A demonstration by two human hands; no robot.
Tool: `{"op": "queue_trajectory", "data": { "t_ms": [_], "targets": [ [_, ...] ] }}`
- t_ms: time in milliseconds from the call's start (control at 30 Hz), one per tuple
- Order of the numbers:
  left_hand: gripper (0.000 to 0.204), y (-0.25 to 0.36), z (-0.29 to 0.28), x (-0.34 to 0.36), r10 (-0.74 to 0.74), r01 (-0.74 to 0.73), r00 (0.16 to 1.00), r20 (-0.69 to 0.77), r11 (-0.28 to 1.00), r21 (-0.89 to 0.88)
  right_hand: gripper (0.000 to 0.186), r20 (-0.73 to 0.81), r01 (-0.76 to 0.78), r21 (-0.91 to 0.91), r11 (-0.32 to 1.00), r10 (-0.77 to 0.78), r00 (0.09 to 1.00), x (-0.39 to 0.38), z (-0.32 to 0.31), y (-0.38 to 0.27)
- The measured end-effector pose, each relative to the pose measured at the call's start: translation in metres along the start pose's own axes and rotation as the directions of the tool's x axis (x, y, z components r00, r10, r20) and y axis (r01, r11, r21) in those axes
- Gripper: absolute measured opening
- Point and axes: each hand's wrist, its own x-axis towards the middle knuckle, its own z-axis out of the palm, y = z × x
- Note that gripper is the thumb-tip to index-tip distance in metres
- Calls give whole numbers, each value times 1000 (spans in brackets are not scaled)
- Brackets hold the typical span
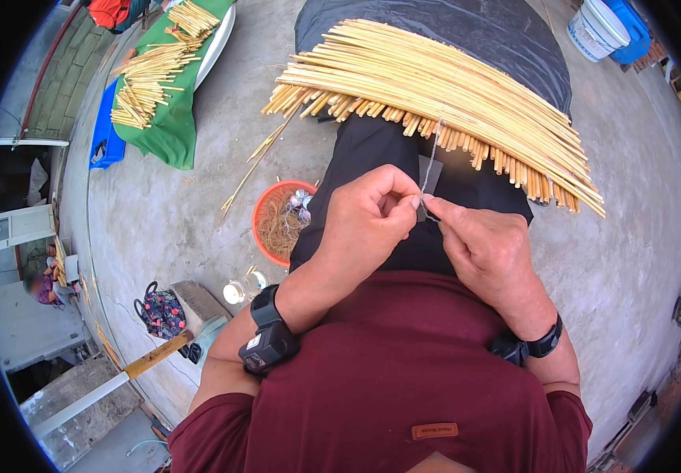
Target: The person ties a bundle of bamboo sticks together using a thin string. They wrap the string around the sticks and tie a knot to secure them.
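Observation:
A thin pale string (433, 158) runs from the near side of a wide mat of straw-coloured reed stalks (443, 87) down to my fingers. My left hand (376, 209) pinches the string between thumb and forefinger. Close against it, my right hand (489, 246) also has its thumb and forefinger closed at the string, and a short end shows just below. The stalks lie side by side across my lap on dark cloth (514, 39), their cut ends uneven along the near edge. Whether there is a knot between my fingertips is too small to tell.
An orange basket (258, 225) of brown fibre stands left of my legs, with a clear jar (246, 287) nearby. Loose stalks (151, 79) lie on green cloth (171, 134) at the far left. Buckets (597, 30) stand far right. A person (45, 288) sits at the left edge.

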Motion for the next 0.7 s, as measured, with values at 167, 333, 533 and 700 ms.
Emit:
{"op": "queue_trajectory", "data": {
  "t_ms": [167,333,533,700],
  "targets": [
    [2,0,-1,-2,-37,39,999,15,991,-129,34,-24,-59,67,996,61,998,0,6,1],
    [3,3,-2,0,-111,141,988,109,931,-336,32,-28,-163,168,972,170,985,1,5,0],
    [7,14,-5,-7,-264,376,923,279,772,-512,10,-137,-276,518,809,397,907,-2,0,2],
    [7,13,-11,-10,-341,483,872,352,722,-496,6,53,-387,757,526,541,839,-4,-6,2]
  ]
}}
